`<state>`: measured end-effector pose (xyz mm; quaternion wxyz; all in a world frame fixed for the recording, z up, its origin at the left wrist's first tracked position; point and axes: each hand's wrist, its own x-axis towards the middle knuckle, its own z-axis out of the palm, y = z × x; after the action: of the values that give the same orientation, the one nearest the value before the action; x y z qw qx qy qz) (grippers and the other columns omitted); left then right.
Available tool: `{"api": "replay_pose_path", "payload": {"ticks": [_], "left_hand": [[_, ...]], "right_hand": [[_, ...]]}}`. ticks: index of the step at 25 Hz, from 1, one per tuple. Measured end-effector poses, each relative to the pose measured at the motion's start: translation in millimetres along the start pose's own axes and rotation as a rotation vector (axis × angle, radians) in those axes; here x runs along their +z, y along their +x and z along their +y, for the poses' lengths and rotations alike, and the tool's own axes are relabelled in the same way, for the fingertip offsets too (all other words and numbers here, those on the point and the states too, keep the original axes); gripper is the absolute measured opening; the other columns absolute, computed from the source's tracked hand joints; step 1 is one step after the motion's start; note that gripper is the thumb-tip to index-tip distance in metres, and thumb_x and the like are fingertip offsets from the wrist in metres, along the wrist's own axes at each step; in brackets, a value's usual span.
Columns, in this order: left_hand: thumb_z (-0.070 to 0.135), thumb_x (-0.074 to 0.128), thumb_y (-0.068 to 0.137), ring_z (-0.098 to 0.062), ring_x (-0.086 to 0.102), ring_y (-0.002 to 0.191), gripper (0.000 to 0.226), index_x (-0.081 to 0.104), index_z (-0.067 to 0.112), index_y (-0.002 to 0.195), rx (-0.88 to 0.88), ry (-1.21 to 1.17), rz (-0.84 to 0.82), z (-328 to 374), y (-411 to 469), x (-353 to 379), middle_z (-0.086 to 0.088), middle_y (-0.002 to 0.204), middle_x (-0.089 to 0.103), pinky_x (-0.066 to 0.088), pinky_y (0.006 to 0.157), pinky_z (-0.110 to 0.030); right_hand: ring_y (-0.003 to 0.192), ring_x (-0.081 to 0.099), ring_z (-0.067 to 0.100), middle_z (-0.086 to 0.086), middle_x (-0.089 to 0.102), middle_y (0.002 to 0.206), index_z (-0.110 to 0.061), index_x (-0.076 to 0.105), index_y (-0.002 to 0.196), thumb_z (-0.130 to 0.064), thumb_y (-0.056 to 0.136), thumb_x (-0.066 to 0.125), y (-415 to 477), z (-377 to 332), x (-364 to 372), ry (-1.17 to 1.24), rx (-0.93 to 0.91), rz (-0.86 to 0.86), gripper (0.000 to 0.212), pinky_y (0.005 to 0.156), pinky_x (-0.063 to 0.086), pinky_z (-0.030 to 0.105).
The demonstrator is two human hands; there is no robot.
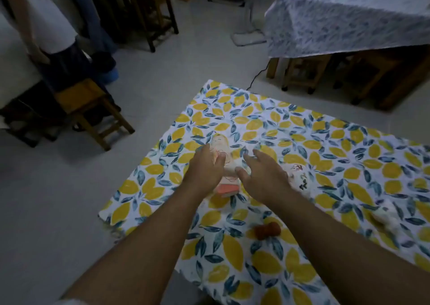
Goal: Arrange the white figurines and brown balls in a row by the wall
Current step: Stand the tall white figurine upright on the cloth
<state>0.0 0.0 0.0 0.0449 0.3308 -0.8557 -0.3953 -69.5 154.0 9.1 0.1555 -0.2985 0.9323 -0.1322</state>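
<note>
A pale figurine [229, 165] with a yellow head and an orange base lies on the lemon-patterned tablecloth [325, 142]. My left hand [204, 168] wraps its left side, thumb across the body. My right hand [264, 175] hovers just right of it, fingers spread and holding nothing. A second white figurine [300, 175] with dark markings lies right of my right hand, partly hidden by it. A brown pair of balls [267, 230] rests nearer to me, between my forearms. A blurred white object [386, 214] lies further right.
The table's left edge and near-left corner [104, 216] drop to a grey floor. A wooden stool [90, 109] and a standing person [53, 39] are at the left. Another cloth-covered table [349, 18] stands at the back right.
</note>
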Motion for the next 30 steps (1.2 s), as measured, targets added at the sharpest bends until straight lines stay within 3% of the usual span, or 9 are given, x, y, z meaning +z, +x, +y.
{"api": "replay_pose_path", "payload": {"ticks": [5,7,10,12,14,17,19,24,30], "left_hand": [[0.056,0.04,0.1,-0.025,0.056,0.12,0.064,0.032,0.019,0.152,-0.291,-0.28,-0.214,-45,38,15,-0.009,0.15,0.048,0.043,0.078,-0.026],[0.054,0.044,0.1,-0.023,0.057,0.119,0.061,0.037,0.021,0.15,-0.318,-0.378,-0.283,-50,50,16,-0.007,0.149,0.049,0.053,0.087,-0.035],[0.047,0.055,0.099,-0.028,0.055,0.127,0.065,0.031,0.024,0.154,-0.302,-0.489,-0.371,-53,65,6,-0.007,0.151,0.047,0.051,0.101,-0.049],[0.042,0.061,0.097,-0.023,0.056,0.126,0.074,0.022,0.03,0.158,-0.208,-0.544,-0.42,-51,72,-9,-0.003,0.148,0.047,0.054,0.097,-0.045],[0.043,0.064,0.095,-0.014,0.056,0.125,0.076,0.021,0.037,0.157,-0.043,-0.542,-0.444,-49,80,-25,0.004,0.144,0.05,0.057,0.092,-0.038],[0.041,0.066,0.094,0.002,0.055,0.121,0.066,0.033,0.044,0.151,0.202,-0.467,-0.41,-48,85,-41,0.018,0.141,0.052,0.057,0.081,-0.021],[0.032,0.07,0.093,0.003,0.053,0.124,0.061,0.042,0.046,0.145,0.309,-0.452,-0.413,-54,85,-44,0.019,0.141,0.053,0.056,0.085,-0.025],[0.023,0.069,0.094,-0.008,0.05,0.132,0.061,0.042,0.042,0.145,0.355,-0.481,-0.422,-76,82,-45,0.014,0.145,0.051,0.055,0.095,-0.045],[0.026,0.063,0.099,0.0,0.051,0.129,0.062,0.034,0.042,0.151,0.372,-0.472,-0.417,-77,82,-43,0.016,0.148,0.048,0.055,0.09,-0.024]], "right_hand": [[0.14,0.041,0.033,0.018,0.042,0.155,-0.005,0.037,0.15,-0.048,0.104,0.041,46,-28,44,0.471,0.251,-0.13,0.064,0.103,0.036,0.036],[0.138,0.045,0.03,0.013,0.042,0.157,-0.012,0.027,0.157,-0.047,0.103,0.045,56,-34,50,0.622,0.299,-0.144,0.067,0.104,0.039,0.034],[0.132,0.053,0.026,0.007,0.043,0.157,-0.023,0.015,0.161,-0.042,0.098,0.06,61,-34,44,0.765,0.321,-0.131,0.079,0.101,0.05,0.045],[0.117,0.061,0.017,0.004,0.052,0.147,-0.028,0.01,0.161,-0.035,0.093,0.071,61,-33,38,0.857,0.305,-0.094,0.092,0.08,0.059,0.031],[0.11,0.059,0.006,-0.004,0.054,0.137,-0.031,0.012,0.161,-0.025,0.087,0.079,61,-37,33,0.922,0.252,-0.016,0.1,0.064,0.054,0.013],[0.122,0.057,0.003,-0.017,0.059,0.136,-0.036,0.033,0.155,-0.008,0.085,0.078,60,-47,37,1.028,0.137,0.138,0.087,0.075,0.054,0.012],[0.125,0.057,0.002,-0.018,0.063,0.133,-0.037,0.043,0.148,-0.007,0.088,0.075,56,-52,47,1.077,0.108,0.216,0.074,0.083,0.057,0.021],[0.127,0.054,0.0,-0.017,0.059,0.138,-0.045,0.041,0.147,-0.018,0.092,0.073,53,-67,61,1.006,0.079,0.305,0.069,0.091,0.053,0.019],[0.122,0.058,0.001,-0.012,0.062,0.133,-0.034,0.046,0.143,-0.013,0.092,0.072,59,-64,69,1.017,0.131,0.307,0.061,0.094,0.057,0.036]]}}
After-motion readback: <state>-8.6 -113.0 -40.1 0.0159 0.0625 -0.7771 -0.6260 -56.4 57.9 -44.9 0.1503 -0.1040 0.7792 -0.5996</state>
